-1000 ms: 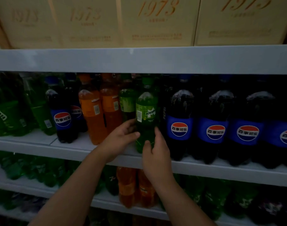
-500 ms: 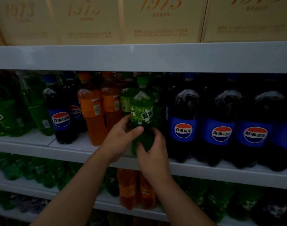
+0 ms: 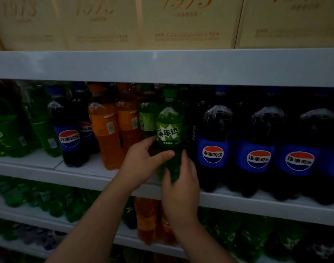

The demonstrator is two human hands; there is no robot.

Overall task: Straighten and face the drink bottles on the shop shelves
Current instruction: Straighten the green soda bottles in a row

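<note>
Both hands wrap one green bottle (image 3: 170,137): left hand (image 3: 141,164) thumb across its front, right hand (image 3: 179,185) at its base; it stands at the middle shelf (image 3: 257,204) front, label forward; set it down square, flush beside the cola bottles (image 3: 213,149).

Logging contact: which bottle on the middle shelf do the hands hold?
The front green bottle, between orange bottles and cola bottles; left hand and right hand both grip it.

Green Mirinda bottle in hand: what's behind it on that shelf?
Behind the green Mirinda bottle, offset left, a second green bottle shows; at right, a dark bottle lettered PEPSI. Directly behind is covered by the bottle itself and too dark to tell.
</note>
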